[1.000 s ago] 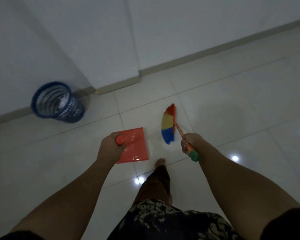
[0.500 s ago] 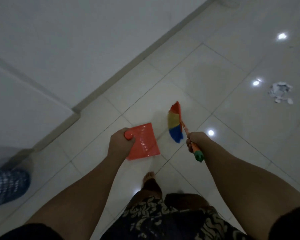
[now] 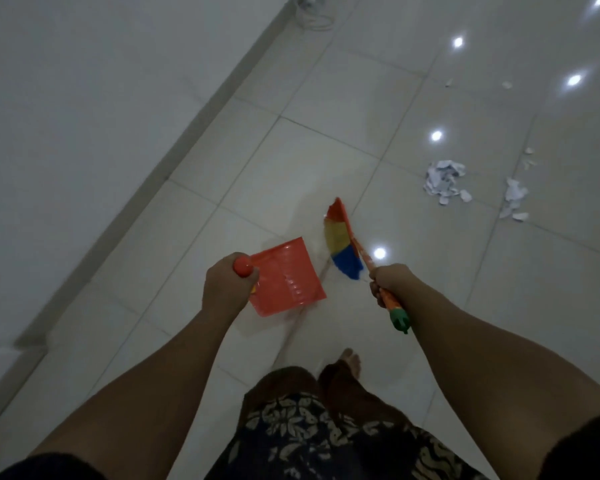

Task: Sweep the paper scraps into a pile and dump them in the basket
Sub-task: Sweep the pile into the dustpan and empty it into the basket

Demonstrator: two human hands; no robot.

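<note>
My left hand point(image 3: 227, 289) grips the round handle of an orange-red dustpan point(image 3: 288, 277), held above the floor in front of me. A small brush point(image 3: 343, 242) with red, yellow and blue bristles is held in my right hand point(image 3: 388, 282) by its orange and green handle. A pile of white paper scraps point(image 3: 442, 180) lies on the tiled floor to the upper right, well beyond the brush. A smaller cluster of scraps point(image 3: 515, 199) sits just right of it, and a few loose bits point(image 3: 506, 84) lie farther off. The basket is out of view.
A white wall with a grey skirting board point(image 3: 201, 133) runs diagonally along the left. A white cable point(image 3: 312, 19) lies on the floor by the wall at the top. My bare foot point(image 3: 349, 362) and patterned shorts show at the bottom. Ceiling lights reflect off the glossy tiles.
My view has swung right: the blue basket has left the frame on the left and the paper scraps have come into view at the right. Both hands keep their hold.
</note>
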